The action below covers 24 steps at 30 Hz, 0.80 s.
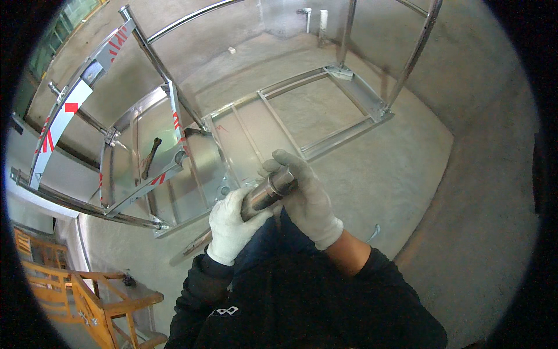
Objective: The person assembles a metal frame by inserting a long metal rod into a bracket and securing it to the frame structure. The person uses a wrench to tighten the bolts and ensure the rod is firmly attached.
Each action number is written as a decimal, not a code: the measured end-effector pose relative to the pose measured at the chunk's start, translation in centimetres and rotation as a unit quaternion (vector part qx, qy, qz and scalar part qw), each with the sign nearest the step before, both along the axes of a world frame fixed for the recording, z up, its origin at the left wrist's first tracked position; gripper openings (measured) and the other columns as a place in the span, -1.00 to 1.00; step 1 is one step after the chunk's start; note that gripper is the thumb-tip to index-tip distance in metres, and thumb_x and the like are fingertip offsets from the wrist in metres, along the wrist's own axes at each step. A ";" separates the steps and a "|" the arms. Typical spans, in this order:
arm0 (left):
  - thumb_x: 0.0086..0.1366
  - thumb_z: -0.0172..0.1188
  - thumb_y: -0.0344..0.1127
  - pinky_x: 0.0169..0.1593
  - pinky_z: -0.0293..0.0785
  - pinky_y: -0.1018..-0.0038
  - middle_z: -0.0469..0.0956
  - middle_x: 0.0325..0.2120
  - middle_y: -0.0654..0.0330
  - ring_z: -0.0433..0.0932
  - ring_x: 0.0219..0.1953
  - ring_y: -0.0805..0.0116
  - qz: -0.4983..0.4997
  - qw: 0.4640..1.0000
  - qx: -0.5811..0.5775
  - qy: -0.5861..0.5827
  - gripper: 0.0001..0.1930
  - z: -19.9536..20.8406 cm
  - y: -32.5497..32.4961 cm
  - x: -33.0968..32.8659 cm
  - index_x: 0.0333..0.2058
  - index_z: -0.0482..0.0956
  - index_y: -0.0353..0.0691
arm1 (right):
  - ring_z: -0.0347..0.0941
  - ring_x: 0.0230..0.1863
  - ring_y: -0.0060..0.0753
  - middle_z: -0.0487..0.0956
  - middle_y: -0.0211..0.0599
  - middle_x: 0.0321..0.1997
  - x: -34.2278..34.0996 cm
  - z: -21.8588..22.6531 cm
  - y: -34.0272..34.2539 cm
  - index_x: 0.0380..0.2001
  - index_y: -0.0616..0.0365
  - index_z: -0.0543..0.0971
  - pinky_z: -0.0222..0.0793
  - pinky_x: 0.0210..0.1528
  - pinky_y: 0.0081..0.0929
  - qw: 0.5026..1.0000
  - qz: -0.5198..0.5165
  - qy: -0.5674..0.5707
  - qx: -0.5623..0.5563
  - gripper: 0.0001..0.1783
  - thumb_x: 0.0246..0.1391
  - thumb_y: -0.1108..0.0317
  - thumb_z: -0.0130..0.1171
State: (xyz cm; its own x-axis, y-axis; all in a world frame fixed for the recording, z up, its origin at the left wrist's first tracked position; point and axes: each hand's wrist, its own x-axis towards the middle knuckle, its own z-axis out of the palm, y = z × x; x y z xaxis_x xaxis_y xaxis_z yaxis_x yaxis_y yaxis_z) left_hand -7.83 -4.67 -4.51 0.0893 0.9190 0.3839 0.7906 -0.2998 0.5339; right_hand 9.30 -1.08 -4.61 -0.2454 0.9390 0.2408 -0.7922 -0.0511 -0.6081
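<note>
Below, the floor [412, 163] bears a metal frame [349, 134] laid flat, presumably for steadiness. Before my body, my left hand [229, 228] wraps its fingers round a metal cylinder [264, 195], seemingly bearing its weight; my right hand [309, 203], half open, flanks its tip, contact unclear. A dark wrench [152, 157] lies leftward.

The cylinder [263, 196] is glossy metal, the gloves [229, 228] cloth.

Left hand [229, 224], 7 o'clock: white-gloved | right hand [311, 206], 4 o'clock: white-gloved | cylinder [261, 196], centre: silver-grey | floor frame [347, 135], 2 o'clock: silver | side panel [77, 96], 10 o'clock: pale, red stripes | wrench [151, 158], 9 o'clock: dark brown | wooden chair [90, 296], 8 o'clock: orange-brown | top [302, 308], 6 o'clock: black, white emblem [227, 312]
</note>
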 end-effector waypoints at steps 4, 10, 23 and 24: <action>-0.13 0.53 -0.19 -0.21 0.50 0.24 0.60 -0.31 0.06 0.60 -0.28 0.01 -0.002 1.000 0.016 0.009 -0.43 -0.1 0.0 -0.1 -0.11 0.53 -0.18 | 0.41 0.13 -0.36 0.46 -0.16 0.15 0.0 0.2 0.0 0.26 0.22 0.29 0.36 0.19 -0.31 1.000 0.012 0.000 0.006 -0.40 0.36 0.00 -0.03; -0.11 0.51 -0.17 -0.22 0.51 0.23 0.60 -0.29 0.06 0.60 -0.28 0.01 0.012 1.000 -0.016 -0.001 -0.43 0.1 0.0 0.0 -0.09 0.53 -0.17 | 0.37 0.21 -0.17 0.43 -0.04 0.16 0.0 0.1 -0.1 0.29 0.21 0.25 0.39 0.18 -0.15 0.999 0.014 -0.046 -0.025 -0.26 0.31 -0.18 -0.08; -0.08 0.51 -0.12 -0.21 0.50 0.24 0.61 -0.27 0.05 0.61 -0.27 0.03 0.002 1.000 0.008 0.009 -0.42 -0.6 0.3 -0.2 -0.08 0.52 -0.18 | 0.46 0.08 -0.42 0.52 -0.19 0.11 -0.7 -0.6 0.1 0.28 0.25 0.27 0.39 0.19 -0.41 0.989 -0.003 -0.144 0.010 -0.28 0.09 0.36 0.31; -0.08 0.51 -0.11 -0.21 0.50 0.24 0.61 -0.27 0.05 0.61 -0.27 0.03 0.002 1.000 0.015 0.018 -0.41 -0.6 0.3 -0.3 -0.08 0.52 -0.18 | 0.47 0.07 -0.42 0.52 -0.19 0.10 -0.7 -0.3 0.0 0.28 0.26 0.27 0.39 0.19 -0.41 0.988 -0.002 -0.157 0.010 -0.26 0.06 0.38 0.33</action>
State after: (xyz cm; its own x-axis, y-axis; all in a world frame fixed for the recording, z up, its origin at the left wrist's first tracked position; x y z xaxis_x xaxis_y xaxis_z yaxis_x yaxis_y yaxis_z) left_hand -8.15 -4.35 -5.14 0.0996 0.9076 0.4079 0.8106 -0.3118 0.4958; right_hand 8.56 -1.05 -4.89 -0.3069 0.9360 0.1726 -0.5646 -0.0330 -0.8247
